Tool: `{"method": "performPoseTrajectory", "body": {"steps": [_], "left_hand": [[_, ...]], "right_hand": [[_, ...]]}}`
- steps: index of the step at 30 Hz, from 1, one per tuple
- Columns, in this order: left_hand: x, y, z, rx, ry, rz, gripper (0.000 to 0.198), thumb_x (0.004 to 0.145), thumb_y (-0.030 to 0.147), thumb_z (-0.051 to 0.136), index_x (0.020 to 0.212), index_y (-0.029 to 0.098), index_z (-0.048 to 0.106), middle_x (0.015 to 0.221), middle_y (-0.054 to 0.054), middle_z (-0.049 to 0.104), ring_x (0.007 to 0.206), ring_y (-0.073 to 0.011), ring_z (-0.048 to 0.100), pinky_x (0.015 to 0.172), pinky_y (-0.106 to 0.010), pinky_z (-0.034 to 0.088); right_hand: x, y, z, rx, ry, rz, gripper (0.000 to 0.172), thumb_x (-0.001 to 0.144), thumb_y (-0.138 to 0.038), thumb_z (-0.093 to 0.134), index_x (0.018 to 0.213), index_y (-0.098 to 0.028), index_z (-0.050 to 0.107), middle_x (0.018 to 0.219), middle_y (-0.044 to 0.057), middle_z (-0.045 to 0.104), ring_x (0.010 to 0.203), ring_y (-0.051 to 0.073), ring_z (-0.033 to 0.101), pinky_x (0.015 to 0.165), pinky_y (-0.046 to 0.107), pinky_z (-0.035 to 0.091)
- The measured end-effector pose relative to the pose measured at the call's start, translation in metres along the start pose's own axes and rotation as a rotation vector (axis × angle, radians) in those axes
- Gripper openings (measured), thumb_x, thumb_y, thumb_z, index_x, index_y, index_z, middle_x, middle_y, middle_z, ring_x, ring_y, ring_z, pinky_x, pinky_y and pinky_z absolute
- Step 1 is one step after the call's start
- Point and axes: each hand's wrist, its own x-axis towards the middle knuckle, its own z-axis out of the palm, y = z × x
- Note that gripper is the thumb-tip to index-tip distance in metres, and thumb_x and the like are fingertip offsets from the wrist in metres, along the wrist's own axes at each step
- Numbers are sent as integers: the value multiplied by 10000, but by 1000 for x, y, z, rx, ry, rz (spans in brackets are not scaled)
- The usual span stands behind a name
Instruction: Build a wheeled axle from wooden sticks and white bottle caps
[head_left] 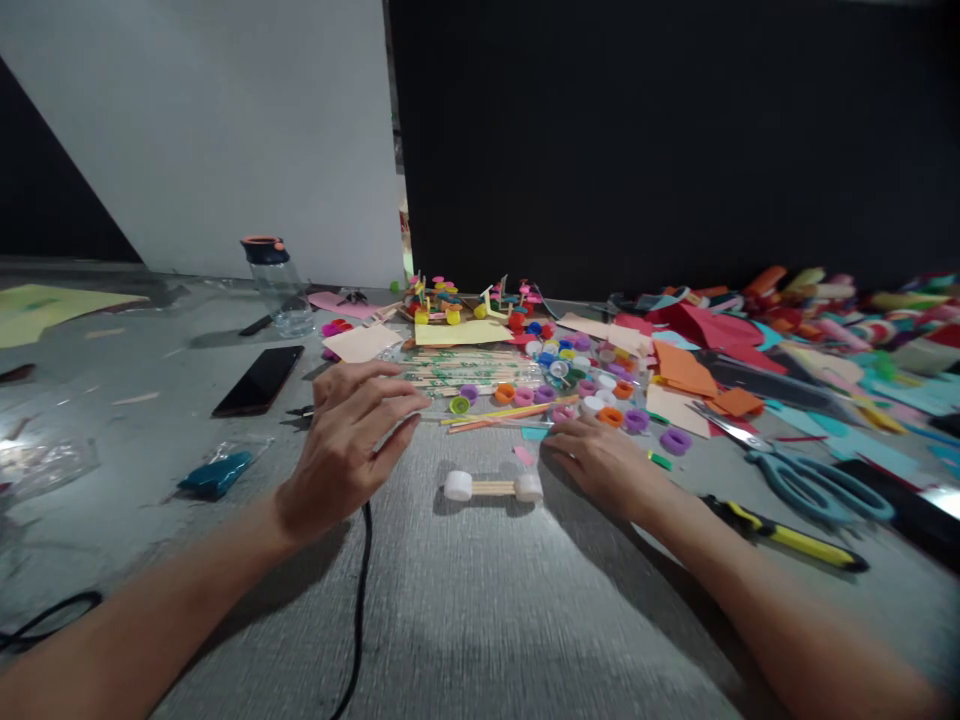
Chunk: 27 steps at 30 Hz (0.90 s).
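Observation:
A small piece made of thin wooden sticks (493, 488) with a white cap at each end lies on the grey table between my hands. My left hand (352, 440) hovers up and left of it, fingers spread and slightly bent, holding nothing. My right hand (592, 462) rests low on the table just right of the piece, near the coloured bottle caps (636, 421); its fingers point left, partly hidden, and whether they hold anything I cannot make out. Straws (513, 413) and packed wooden sticks (472, 370) lie beyond my hands.
On the left are a phone (259, 381), a bottle (282, 290), a blue packet (216, 474) and a black cable (363, 600). Scissors (817, 485), a yellow cutter (806, 542) and coloured paper (684, 368) lie at the right. Small colourful models (435, 303) stand at the back.

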Motion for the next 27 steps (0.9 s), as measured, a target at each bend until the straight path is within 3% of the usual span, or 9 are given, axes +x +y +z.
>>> {"method": "performPoseTrajectory", "body": {"steps": [3, 6, 9, 11, 18, 23, 27], "left_hand": [[0, -1, 1, 1, 9, 34, 184, 920, 136, 649, 1080, 221, 678, 1063, -53, 740, 1186, -287, 604, 1072, -500, 404], [0, 0, 1, 10, 14, 40, 188, 916, 128, 654, 1082, 214, 673, 1060, -58, 741, 1184, -294, 603, 1072, -515, 399], [1, 1, 0, 12, 12, 31, 197, 912, 123, 658, 1088, 212, 669, 1068, -62, 739, 1184, -301, 601, 1066, -529, 397], [1, 2, 1, 2, 5, 29, 194, 913, 117, 656, 1084, 208, 668, 1071, -63, 737, 1183, -297, 599, 1062, -527, 399], [1, 4, 3, -41, -24, 56, 184, 925, 105, 647, 1082, 197, 666, 1060, -56, 735, 1186, -279, 590, 1047, -489, 420], [1, 4, 0, -24, -15, 60, 162, 926, 107, 647, 1061, 195, 668, 1039, -55, 741, 1183, -283, 590, 1044, -504, 413], [2, 1, -3, 0, 7, 39, 152, 929, 112, 645, 1057, 192, 667, 1049, -62, 742, 1171, -285, 599, 1051, -528, 403]], "right_hand": [[-2, 10, -1, -70, 14, 105, 165, 927, -103, 632, 793, -129, 724, 829, 104, 713, 850, 272, 652, 827, 432, 511], [-4, 11, -6, -100, 75, 171, 208, 954, -91, 550, 873, -103, 741, 924, 177, 724, 896, 319, 651, 827, 471, 511], [-1, -6, -10, -48, 80, 47, 328, 989, -67, 444, 1137, -147, 726, 1193, 134, 706, 1072, 274, 634, 958, 410, 495], [4, -18, -11, -11, 43, -61, 356, 980, -54, 462, 1210, -181, 702, 1269, 88, 687, 1148, 234, 616, 1025, 358, 471], [41, -20, -8, -68, -24, -61, 169, 998, -186, 631, 1157, -147, 675, 1228, 93, 673, 1118, 242, 642, 973, 443, 530], [73, -7, -2, -176, -95, -76, 171, 1020, -297, 629, 1088, -148, 681, 1122, 76, 684, 1020, 223, 667, 914, 434, 560], [80, 7, 6, -266, -134, -39, 184, 1005, -292, 651, 1105, -139, 672, 1123, 81, 676, 1005, 226, 668, 888, 429, 570]]}}
